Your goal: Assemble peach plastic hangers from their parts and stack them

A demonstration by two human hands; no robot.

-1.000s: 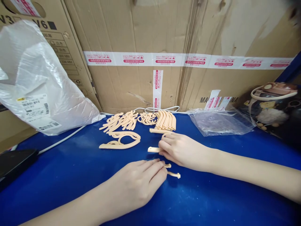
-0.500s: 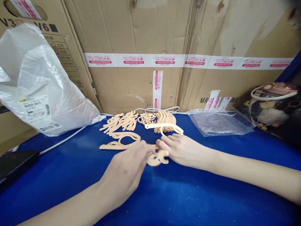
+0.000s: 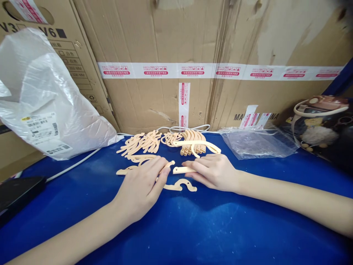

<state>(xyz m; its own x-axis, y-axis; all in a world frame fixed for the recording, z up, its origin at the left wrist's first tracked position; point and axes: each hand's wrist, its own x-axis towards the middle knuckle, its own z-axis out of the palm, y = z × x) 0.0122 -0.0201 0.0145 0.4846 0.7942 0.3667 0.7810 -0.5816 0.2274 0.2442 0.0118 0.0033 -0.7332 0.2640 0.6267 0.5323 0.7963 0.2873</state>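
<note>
Clearly, the left hand (image 3: 143, 184) pinches a beige piece (image 3: 170, 164), the right hand (image 3: 215, 171) grips a beige bar (image 3: 180, 170); one carton (image 3: 64, 22) reads "V6", the back carton (image 3: 154, 40) "MA…INA" (tape (image 3: 249, 116) hides the middle).

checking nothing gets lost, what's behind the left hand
Behind the left hand, beige curved parts show partly on the blue table; the hand covers the rest, so anything else there cannot be seen.

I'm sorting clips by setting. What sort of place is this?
Possibly a work table in a storage or packing area: large cardboard boxes stand behind the blue tabletop, with a labelled white parcel bag and grouped beige pieces.
</note>
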